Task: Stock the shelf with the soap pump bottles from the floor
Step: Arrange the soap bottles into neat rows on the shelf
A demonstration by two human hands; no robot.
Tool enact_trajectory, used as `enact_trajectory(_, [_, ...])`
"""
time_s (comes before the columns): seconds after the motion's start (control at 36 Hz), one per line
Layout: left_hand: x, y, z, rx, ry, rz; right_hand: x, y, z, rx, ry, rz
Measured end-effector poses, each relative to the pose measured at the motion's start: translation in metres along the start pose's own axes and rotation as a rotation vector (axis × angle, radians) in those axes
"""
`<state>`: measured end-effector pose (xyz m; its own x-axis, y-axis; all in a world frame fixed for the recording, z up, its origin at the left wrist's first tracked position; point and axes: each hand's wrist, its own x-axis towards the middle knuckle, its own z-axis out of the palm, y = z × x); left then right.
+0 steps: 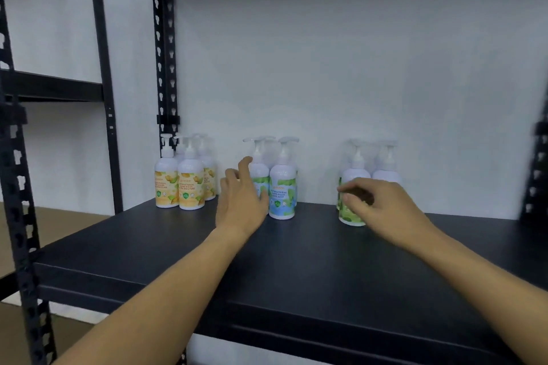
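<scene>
- Three clusters of soap pump bottles stand upright toward the back of the black shelf board (296,261), against a white wall (355,68).
- Left cluster: orange-label bottles (191,187), four visible, packed touching one another near the rear left upright (166,68).
- Middle cluster: blue-and-green-label bottles (282,191). The front right one faces forward; its label reads "hand wash cool mint". The front left one (261,178) is partly hidden.
- Right cluster: green-label bottles (354,187), blurred. The front one stands nearest the shelf edge; at least one more (387,169) stands behind.
- Left hand (241,201): fingers spread and relaxed, gripping nothing. The fingertips reach up in front of the front left blue-and-green bottle, covering its lower body. Contact cannot be confirmed.
- Right hand (382,204): fingers loosely curled toward the left across the label of the front green bottle, thumb side uppermost. Motion blur prevents telling whether the fingers hold the bottle or merely lie in front of it.
- Both forearms extend from the lower frame over the shelf board, well apart from each other.
- A second black rack (17,187) stands at left, with brown floor (59,225) beyond.
</scene>
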<state>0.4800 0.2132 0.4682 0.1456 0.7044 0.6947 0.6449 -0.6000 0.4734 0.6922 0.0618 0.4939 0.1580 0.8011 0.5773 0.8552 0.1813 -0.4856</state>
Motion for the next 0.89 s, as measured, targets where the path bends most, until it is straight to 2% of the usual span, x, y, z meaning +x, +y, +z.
enact_trajectory(0.08, [-0.013, 0.024, -0.004, 0.037, 0.002, 0.079, -0.006, 0.016, -0.029, 0.077, 0.256, 0.078])
enact_trajectory(0.14, [-0.023, 0.038, -0.003, -0.003, -0.084, 0.111, -0.007, 0.027, -0.043, 0.113, 0.39, 0.146])
enact_trajectory(0.19, [-0.033, 0.049, 0.002, -0.04, -0.221, 0.151, -0.006, 0.037, -0.052, 0.128, 0.438, 0.234])
enact_trajectory(0.25, [-0.04, 0.058, 0.011, -0.025, -0.393, 0.197, -0.003, 0.046, -0.055, 0.122, 0.347, 0.36])
enact_trajectory(0.31, [-0.044, 0.064, 0.019, 0.003, -0.573, 0.216, 0.002, 0.052, -0.054, 0.098, 0.167, 0.479])
enact_trajectory(0.36, [-0.048, 0.067, 0.024, 0.041, -0.722, 0.205, 0.007, 0.055, -0.05, 0.079, 0.043, 0.517])
enact_trajectory(0.42, [-0.05, 0.069, 0.026, 0.093, -0.796, 0.189, 0.012, 0.058, -0.045, 0.094, 0.002, 0.483])
enact_trajectory(0.56, [-0.051, 0.073, 0.026, 0.146, -0.844, 0.204, 0.023, 0.068, -0.034, 0.153, -0.02, 0.409])
enact_trajectory(0.89, [-0.049, 0.067, 0.032, 0.131, -0.86, 0.166, 0.013, 0.087, -0.022, 0.161, 0.137, 0.324])
